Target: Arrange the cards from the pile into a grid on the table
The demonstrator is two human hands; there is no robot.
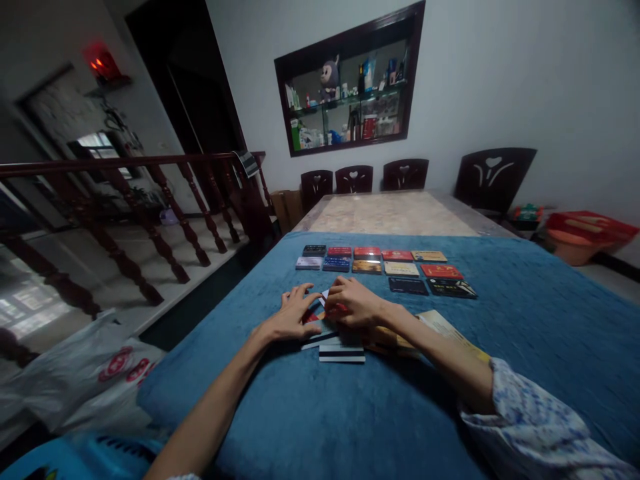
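Both hands rest on a loose pile of cards point(340, 347) on the blue cloth point(525, 347). My left hand point(293, 315) lies flat on the pile's left side, fingers stretched toward my right hand. My right hand point(353, 301) is curled, its fingers pinching a card with a red face and a pale corner point(327, 298). Beyond the hands, several cards point(385, 267) lie face up in neat rows. Under my right forearm lie more cards and a tan envelope-like sheet point(450, 330).
The blue cloth covers the near part of a long marble-topped table point(385, 213) with dark chairs point(493, 175) around the far end. A wooden stair railing point(150, 200) runs on the left. White plastic bags point(85, 380) lie lower left; a red basket point(590, 230) stands at right.
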